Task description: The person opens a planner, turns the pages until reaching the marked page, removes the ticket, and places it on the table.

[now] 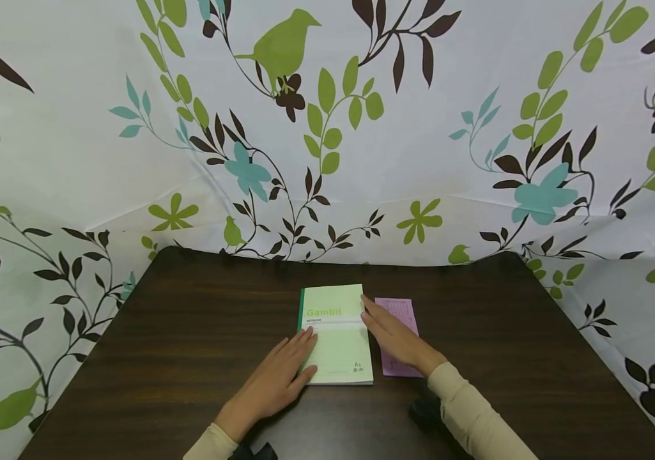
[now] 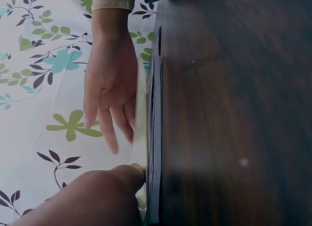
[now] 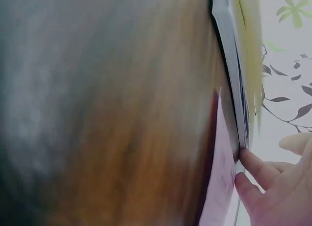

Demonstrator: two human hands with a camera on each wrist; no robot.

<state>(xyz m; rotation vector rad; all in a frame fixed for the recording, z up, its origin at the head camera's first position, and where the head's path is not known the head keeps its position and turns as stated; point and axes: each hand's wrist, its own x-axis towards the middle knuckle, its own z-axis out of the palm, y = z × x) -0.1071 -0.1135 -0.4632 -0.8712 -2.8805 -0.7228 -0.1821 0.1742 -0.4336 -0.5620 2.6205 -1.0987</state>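
A pale green notebook point(image 1: 340, 354) with a dark green spine lies closed on the dark wooden table, its "Gambit" cover facing up. My left hand point(image 1: 274, 377) rests at its lower left, fingers straight on the cover's left edge; the left wrist view shows the thumb at the cover's near edge. At the notebook's right edge is my right hand point(image 1: 396, 335), with fingers extended. In the right wrist view its fingertips point(image 3: 249, 157) touch the edge of the pages. Partly hidden beneath the right hand, a pink printed sheet or thin booklet point(image 1: 392, 367) lies beside the notebook.
The dark wooden table point(image 1: 200, 306) spreads out on both sides of the notebook. A white cloth point(image 1: 419, 153) printed with leaves, flowers and birds hangs behind and around the table. Dark straps or devices show near both wrists.
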